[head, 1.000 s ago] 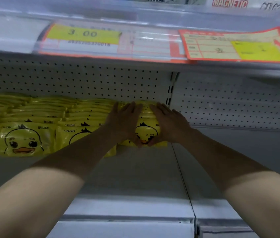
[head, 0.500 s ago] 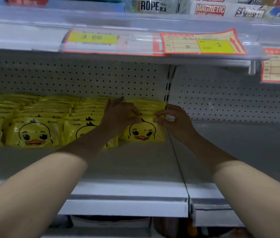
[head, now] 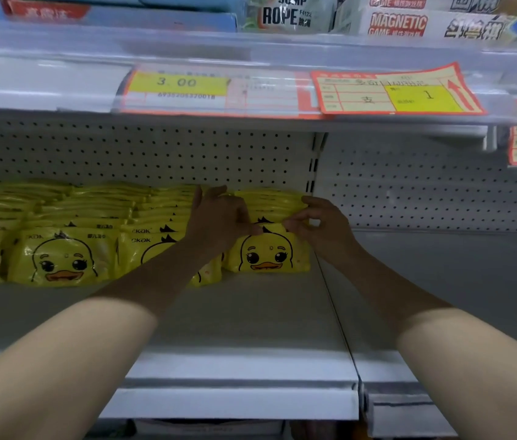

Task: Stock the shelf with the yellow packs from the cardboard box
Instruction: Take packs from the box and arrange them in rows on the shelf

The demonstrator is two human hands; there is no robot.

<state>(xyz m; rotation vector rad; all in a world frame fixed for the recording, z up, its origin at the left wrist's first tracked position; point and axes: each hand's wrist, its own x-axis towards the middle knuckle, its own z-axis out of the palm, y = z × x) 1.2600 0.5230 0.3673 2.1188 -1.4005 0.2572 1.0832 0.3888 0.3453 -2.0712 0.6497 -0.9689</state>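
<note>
we count four rows of yellow duck packs [head: 57,258], the leftmost cut by the frame edge; packs per row cannot be told. two hands: left hand [head: 219,217], right hand [head: 323,227]. three price labels [head: 177,87] overhead.

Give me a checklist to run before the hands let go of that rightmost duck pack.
1. Front pack upright, duck facing out: ok.
2. Right hand pinching its top edge: ok.
3. Left hand hold on the stack: cannot tell.
4. Front pack flush with neighbouring rows: not ok, it sits further back.
5. Cardboard box within reach: cannot tell, out of view.
</note>
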